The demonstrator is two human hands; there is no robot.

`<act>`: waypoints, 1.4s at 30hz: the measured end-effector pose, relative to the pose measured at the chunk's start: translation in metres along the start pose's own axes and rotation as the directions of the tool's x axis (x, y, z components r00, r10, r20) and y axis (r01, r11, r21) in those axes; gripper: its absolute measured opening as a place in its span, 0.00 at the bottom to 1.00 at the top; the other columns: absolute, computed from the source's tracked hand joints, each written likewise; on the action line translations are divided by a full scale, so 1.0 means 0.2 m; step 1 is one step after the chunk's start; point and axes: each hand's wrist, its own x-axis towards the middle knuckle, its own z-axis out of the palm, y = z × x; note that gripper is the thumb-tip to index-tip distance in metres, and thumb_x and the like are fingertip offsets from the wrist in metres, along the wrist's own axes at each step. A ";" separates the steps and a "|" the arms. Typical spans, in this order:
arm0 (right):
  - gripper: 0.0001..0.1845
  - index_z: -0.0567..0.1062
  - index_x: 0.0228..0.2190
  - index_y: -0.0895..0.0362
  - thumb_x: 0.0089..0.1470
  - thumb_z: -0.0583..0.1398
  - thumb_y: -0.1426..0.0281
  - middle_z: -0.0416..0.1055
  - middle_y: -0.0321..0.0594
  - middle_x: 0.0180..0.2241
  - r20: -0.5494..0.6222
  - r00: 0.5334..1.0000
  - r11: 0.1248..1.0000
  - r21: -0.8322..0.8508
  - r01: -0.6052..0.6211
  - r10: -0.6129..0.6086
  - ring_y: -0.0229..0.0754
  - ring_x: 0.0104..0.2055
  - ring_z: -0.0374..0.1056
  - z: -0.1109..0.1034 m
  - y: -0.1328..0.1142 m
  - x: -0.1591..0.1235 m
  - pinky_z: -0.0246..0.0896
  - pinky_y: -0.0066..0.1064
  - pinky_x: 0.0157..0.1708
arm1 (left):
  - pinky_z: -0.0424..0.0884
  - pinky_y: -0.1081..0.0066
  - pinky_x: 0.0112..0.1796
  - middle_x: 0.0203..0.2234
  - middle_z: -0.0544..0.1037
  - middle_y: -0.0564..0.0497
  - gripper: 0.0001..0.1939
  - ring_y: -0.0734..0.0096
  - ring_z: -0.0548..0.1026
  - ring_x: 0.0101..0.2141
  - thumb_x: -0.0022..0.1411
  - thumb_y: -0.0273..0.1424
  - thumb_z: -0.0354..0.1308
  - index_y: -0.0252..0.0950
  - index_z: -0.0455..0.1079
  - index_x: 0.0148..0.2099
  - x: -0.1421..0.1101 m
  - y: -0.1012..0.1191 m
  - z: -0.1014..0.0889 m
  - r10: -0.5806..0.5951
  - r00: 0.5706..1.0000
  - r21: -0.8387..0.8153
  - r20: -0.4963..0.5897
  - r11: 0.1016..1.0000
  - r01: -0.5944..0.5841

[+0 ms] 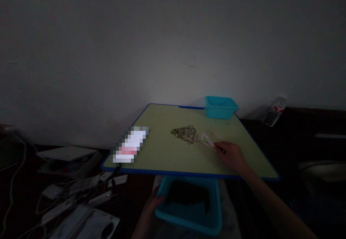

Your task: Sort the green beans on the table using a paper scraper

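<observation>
My right hand (pixel 229 155) is closed around a slim pale tool (pixel 208 140) with a dark end; its far tip is bent and rests at or just above the table. I cannot make out its exact kind. Beside that tip lies a spread of small dark and light grains (pixel 186 134), like beans or seeds. A few paler bits (pixel 216 135) are scattered to the right of it. Below the table's front edge, my left hand (pixel 152 204) grips the left rim of a blue plastic basin (pixel 213 228) on my lap. Dark contents fill part of this basin.
The low table (pixel 159 156) has a blue edge. A second blue basin (pixel 220 113) stands at its back right corner. A bright, pixelated rectangle (pixel 132 143) is at the left. Cables and power strips (pixel 58 208) clutter the floor on the left. A packet (pixel 275 111) leans near the wall.
</observation>
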 end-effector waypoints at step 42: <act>0.15 0.88 0.45 0.54 0.65 0.60 0.75 0.87 0.45 0.42 0.108 0.990 0.996 0.044 0.084 -0.088 0.48 0.42 0.83 0.05 -0.09 0.06 0.76 0.35 0.46 | 0.76 0.41 0.50 0.42 0.90 0.37 0.33 0.23 0.82 0.52 0.42 0.40 0.76 0.39 0.82 0.53 0.11 -0.16 -0.15 0.019 0.996 -0.108 0.086 0.994 -0.010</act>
